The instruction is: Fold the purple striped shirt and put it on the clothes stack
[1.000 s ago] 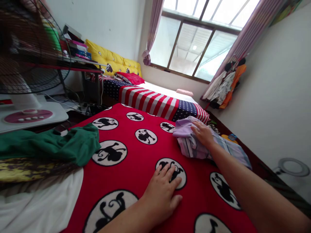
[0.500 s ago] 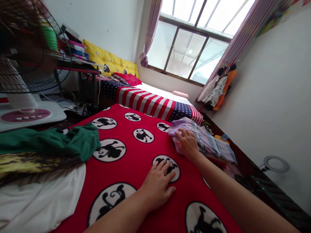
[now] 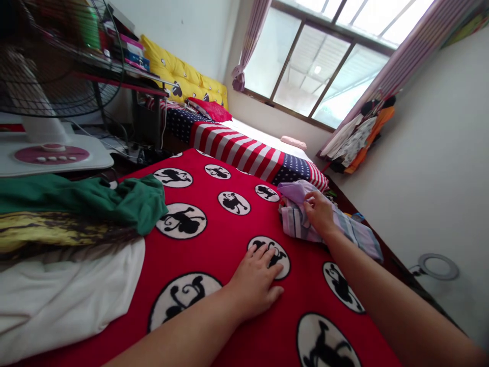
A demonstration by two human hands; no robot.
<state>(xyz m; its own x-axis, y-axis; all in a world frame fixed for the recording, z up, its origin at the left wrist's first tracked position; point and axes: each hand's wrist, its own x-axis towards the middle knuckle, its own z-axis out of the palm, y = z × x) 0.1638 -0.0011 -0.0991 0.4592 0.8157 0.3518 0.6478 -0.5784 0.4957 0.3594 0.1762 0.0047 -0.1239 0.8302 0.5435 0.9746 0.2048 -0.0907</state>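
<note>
My left hand (image 3: pixel 257 280) lies flat, fingers spread, on a red bedcover (image 3: pixel 225 244) printed with black monkeys in white circles. Nothing is in it. To the right, my right hand (image 3: pixel 320 213) is at the folded lilac-and-grey plaid garment (image 3: pixel 296 221), with curled fingers closed near its lilac edge. The fingertips partly hide the cloth there. The garment lies along the right edge of the bedcover, its plaid side turned over toward the left.
At left lie a green garment (image 3: pixel 145 204), a yellow-and-black patterned cloth (image 3: pixel 72 229) and a white garment (image 3: pixel 76 295). Behind them stands a fan (image 3: pixel 57 135). A second bed with a striped, starred cover (image 3: pixel 237 150) is beyond. A ring light (image 3: pixel 439 266) stands at right.
My right hand has drawn its fingers in at the plaid garment, and the garment's near-left part now shows plaid folds. My left hand stays on the bedcover. The view has shifted slightly.
</note>
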